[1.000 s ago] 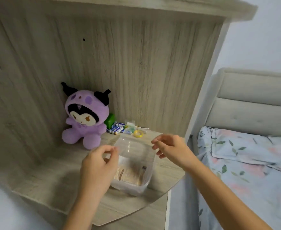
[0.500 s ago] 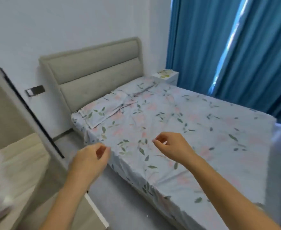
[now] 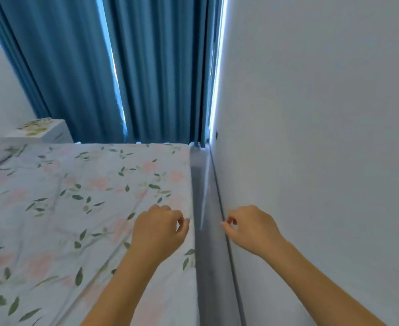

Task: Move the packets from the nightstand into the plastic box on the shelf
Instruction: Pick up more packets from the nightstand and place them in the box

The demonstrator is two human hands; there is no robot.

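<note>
Now both empty, loosely curled hands, left hand (image 3: pixel 159 228) and right hand (image 3: pixel 250 228), should head past the floral-sheeted bed's (image 3: pixel 81 208) far corner to the white nightstand (image 3: pixel 41 131), packets (image 3: pixel 32 128) seemingly atop.

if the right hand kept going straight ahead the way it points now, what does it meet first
Probably nothing close: the right hand points along the grey floor strip beside the white wall, toward the blue pleated curtain. Depth is unclear.

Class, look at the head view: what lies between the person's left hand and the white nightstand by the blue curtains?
Only the floral bedsheet lies between left hand and nightstand.
</note>
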